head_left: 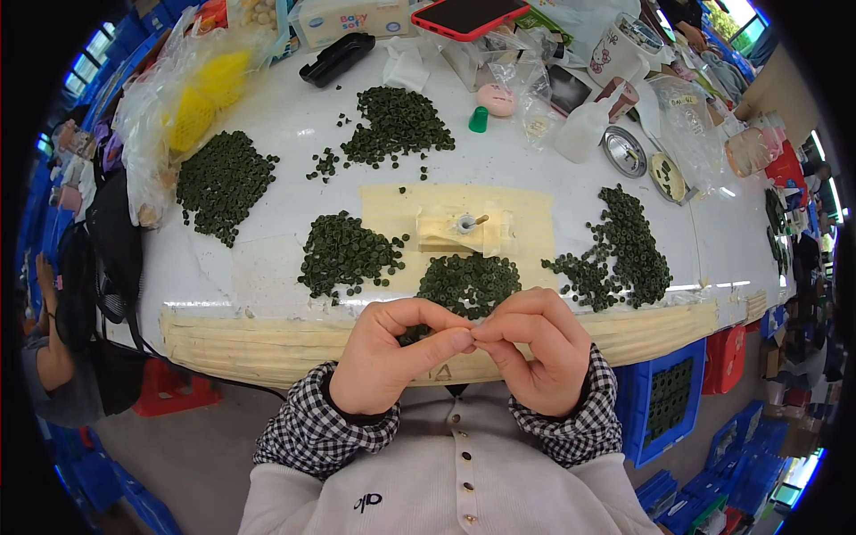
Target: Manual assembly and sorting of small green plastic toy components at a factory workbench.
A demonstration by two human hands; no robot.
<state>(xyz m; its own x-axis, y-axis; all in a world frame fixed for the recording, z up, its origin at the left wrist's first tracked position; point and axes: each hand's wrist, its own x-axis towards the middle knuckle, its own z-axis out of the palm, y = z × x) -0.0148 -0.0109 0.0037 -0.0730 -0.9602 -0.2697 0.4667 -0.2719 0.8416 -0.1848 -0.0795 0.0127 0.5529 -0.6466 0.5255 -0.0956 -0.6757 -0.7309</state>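
Observation:
My left hand (383, 348) and my right hand (542, 343) meet above the table's front edge, thumbs and index fingers pinched tip to tip. Whatever lies between the fingertips is hidden or too small to name. Just beyond them is a heap of small dark green round pieces (468, 281), some showing a hole in the middle. Behind that heap, a tape-wrapped block (437, 234) with a small upright metal pin and a round collar sits on a cream taped patch (388, 203). Similar green piles lie to the left (346, 256) and right (629, 250).
More green piles lie far left (225, 185) and at the back (399, 125). A black case (337, 60), a red-rimmed phone (470, 16), a mug (615, 53), a white bottle (581, 132) and metal lids (624, 152) crowd the rear. A blue crate (664, 401) stands below right.

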